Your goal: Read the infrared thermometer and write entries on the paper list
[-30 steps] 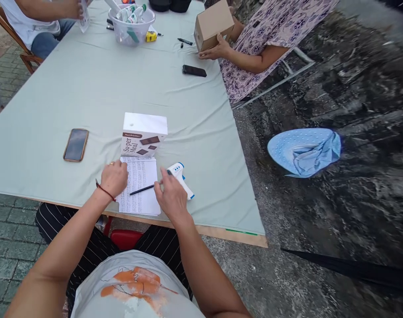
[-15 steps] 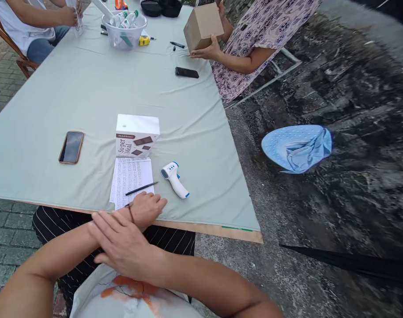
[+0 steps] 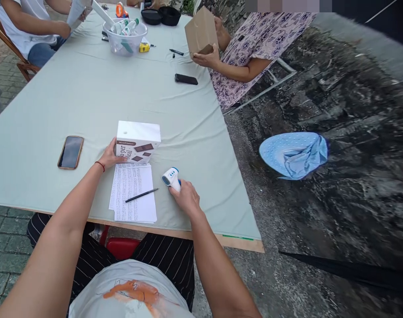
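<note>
My left hand [image 3: 112, 154] is at the left edge of a white "Super Meal" box [image 3: 139, 130], its thumb across the printed front and its fingers at the side. The box stands upright on the table. My right hand [image 3: 187, 196] is wrapped round the handle of a white and blue infrared thermometer [image 3: 170, 177], which lies on the cloth with its head pointing away from me. Between my arms are printed sheets of paper [image 3: 135, 212], with a black pen [image 3: 141, 195] lying slantwise on top.
A phone [image 3: 70, 153] lies at left, a black device [image 3: 186, 79] farther back. A plastic basin [image 3: 126, 44] holds bottles near a yellow tape measure [image 3: 144, 47]. Across the right edge, a person holds a cardboard box [image 3: 201, 33]; another person at far left holds papers. A blue hat [image 3: 294, 154] rests on the rocks.
My hands were crossed at the wrists near the table edge. They have parted: the left has reached the white box, the right has taken hold of the thermometer. The cardboard box has tilted.
</note>
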Demonstrator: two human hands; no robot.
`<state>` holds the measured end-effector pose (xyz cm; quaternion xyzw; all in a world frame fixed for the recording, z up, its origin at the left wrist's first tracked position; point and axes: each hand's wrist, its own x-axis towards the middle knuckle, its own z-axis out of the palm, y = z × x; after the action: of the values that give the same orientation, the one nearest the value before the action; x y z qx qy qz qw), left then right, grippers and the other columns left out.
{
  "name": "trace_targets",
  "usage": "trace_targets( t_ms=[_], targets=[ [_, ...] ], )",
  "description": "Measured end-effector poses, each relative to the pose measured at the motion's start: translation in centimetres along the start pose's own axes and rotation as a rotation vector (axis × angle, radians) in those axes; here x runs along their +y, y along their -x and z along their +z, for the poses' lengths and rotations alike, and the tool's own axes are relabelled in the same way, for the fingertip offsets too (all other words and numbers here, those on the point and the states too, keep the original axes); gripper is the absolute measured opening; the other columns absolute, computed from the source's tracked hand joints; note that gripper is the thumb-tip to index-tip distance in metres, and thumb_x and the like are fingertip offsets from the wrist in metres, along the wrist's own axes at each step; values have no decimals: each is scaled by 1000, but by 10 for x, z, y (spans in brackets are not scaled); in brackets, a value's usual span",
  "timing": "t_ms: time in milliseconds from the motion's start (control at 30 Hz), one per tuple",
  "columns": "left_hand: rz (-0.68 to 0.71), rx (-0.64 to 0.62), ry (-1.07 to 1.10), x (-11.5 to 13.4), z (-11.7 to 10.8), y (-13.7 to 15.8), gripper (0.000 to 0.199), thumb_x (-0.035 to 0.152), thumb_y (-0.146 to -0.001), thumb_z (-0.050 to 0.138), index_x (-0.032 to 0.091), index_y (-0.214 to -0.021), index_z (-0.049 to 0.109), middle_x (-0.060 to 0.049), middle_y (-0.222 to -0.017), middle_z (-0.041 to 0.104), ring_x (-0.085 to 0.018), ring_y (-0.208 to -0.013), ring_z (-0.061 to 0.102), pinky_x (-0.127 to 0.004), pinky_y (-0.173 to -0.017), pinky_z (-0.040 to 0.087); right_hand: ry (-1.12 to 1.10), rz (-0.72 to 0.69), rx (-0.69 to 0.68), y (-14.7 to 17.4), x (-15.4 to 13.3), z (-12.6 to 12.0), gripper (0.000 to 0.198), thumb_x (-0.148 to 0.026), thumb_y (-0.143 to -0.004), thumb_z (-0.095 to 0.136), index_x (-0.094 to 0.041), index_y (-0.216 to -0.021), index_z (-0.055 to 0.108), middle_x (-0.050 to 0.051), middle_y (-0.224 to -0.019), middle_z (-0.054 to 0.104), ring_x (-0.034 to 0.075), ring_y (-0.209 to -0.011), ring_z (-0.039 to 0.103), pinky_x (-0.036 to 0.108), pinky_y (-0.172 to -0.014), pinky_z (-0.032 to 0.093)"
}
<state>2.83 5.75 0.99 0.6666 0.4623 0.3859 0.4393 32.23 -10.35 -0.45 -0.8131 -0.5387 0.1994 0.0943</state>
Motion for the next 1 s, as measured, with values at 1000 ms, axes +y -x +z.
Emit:
trace_targets(
  t_ms=[1000],
  targets=[
    [43, 308, -294, 1, 26, 42, 58, 62, -90, 38, 16, -118, 57, -12, -102, 65, -25, -95, 60, -39, -88, 47, -1398, -48, -236, 27, -131, 42, 31, -49, -67, 66, -21, -74, 54, -6, -52, 53, 10, -49, 44, 24, -52, 36]
  ],
)
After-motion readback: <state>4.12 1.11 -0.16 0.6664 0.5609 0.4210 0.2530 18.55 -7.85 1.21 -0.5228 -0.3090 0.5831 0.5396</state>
